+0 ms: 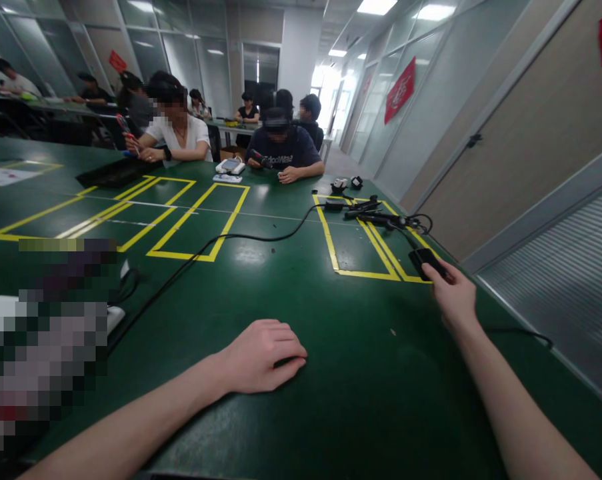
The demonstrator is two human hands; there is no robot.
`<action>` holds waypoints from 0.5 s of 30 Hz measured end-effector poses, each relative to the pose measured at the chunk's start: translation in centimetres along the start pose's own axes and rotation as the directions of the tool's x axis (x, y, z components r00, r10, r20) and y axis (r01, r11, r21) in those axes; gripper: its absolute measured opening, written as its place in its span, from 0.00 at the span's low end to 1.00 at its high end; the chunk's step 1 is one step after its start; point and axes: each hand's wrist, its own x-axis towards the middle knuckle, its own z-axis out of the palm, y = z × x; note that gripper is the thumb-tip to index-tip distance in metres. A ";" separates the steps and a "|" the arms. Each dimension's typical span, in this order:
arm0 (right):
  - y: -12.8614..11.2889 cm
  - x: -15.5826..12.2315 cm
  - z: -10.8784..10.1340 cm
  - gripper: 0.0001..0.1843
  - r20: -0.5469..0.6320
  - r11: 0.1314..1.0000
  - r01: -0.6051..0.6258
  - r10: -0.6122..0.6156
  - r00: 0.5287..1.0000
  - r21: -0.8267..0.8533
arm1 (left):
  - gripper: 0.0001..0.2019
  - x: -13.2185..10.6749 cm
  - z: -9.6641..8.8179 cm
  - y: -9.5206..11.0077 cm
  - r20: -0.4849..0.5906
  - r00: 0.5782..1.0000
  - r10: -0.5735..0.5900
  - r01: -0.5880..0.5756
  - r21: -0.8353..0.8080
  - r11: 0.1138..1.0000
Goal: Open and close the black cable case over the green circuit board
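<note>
My right hand (pixel 453 293) pinched the near end of the black box (pixel 425 259), which stuck out beyond my fingertips onto the yellow tape (pixel 371 273) corner on the table (pixel 361 387). Left hand (pixel 263 357) lay palm-down, loosely curled, holding nothing, well apart.

Covered and pixelated
The right grip (pixel 453 293) covers the near end of the black device (pixel 425 259); left of the left grip (pixel 261 357), a pixelated patch (pixel 41 360) hides part of the table (pixel 361 373).
</note>
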 end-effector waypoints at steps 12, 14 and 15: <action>2.7 1.1 -1.1 0.31 0.084 0.898 0.105 -0.077 0.994 -0.427 | 0.12 0.0 -0.2 -0.3 0.024 0.998 -0.059 0.060 -0.075 0.995; 2.9 1.1 -1.1 0.30 0.123 0.884 0.151 -0.106 0.987 -0.443 | 0.12 0.0 -0.2 -0.4 0.018 0.998 -0.062 0.064 -0.087 0.994; 3.0 1.1 -1.0 0.30 0.143 0.877 0.166 -0.112 0.983 -0.451 | 0.12 0.0 -0.2 -0.5 0.017 0.998 -0.064 0.065 -0.091 0.994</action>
